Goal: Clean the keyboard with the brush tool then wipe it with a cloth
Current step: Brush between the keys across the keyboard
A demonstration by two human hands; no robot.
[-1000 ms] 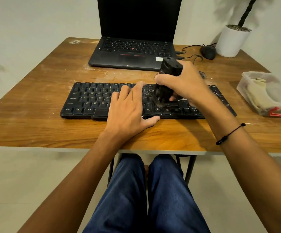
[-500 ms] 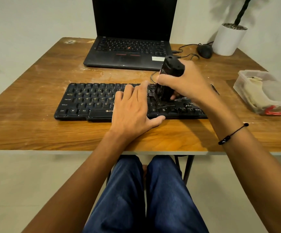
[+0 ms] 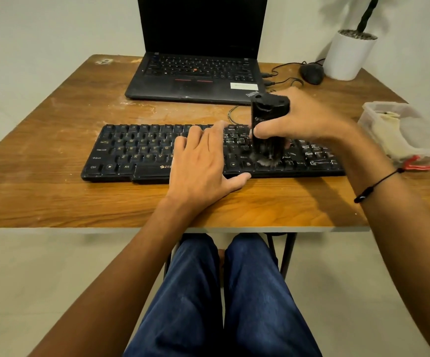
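Wooden table [image 3: 54, 155] fills view. Open black laptop [image 3: 196, 76] at 12 o'clock. Black keyboard [image 3: 136, 150] across centre. Clear tub [image 3: 409, 148] holding cloth [image 3: 386, 124] at 3 o'clock. My left hand [image 3: 203, 166] flat, fingers straight, pressing keyboard middle. My right hand [image 3: 309, 117] wrapped round upright black brush tool [image 3: 269, 124], bristles on keys at right.

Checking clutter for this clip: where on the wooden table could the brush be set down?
Bare wood lies left of the black keyboard, and between it and the black laptop. The right side is crowded: clear plastic tub, mouse, white pot.
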